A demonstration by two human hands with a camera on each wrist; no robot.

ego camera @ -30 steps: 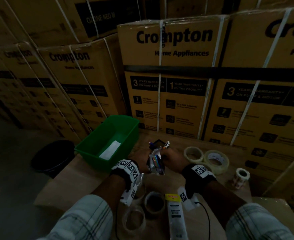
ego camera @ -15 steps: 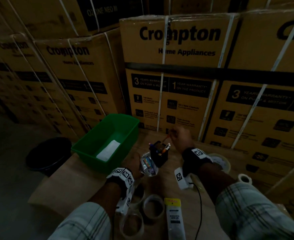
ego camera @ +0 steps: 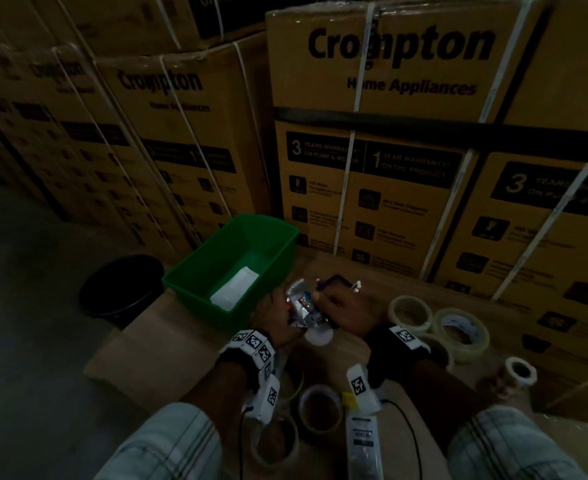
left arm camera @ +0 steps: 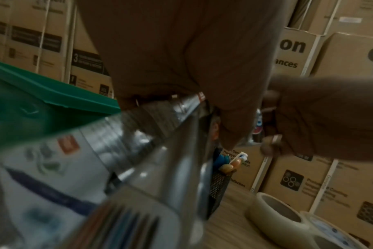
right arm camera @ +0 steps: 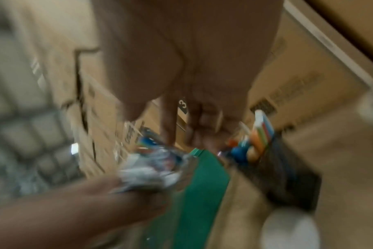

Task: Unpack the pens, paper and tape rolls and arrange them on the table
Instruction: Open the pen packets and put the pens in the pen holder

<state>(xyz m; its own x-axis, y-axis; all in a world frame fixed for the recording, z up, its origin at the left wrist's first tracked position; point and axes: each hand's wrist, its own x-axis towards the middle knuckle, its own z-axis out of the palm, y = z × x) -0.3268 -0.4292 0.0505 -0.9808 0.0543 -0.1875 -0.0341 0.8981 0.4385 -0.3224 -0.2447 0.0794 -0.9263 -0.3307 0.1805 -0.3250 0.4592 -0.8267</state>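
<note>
Both hands meet at the tabletop's far middle: a pen packet (ego camera: 303, 306) is gripped upright by the left hand (ego camera: 272, 313), its mouth seemingly pinched by the right hand (ego camera: 346, 308), just before the pen holder (ego camera: 336, 282).

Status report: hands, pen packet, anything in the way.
Left hand grips pen packet. Right hand at packet's top, grip unclear. Pen holder just behind, green bin to the left.
</note>
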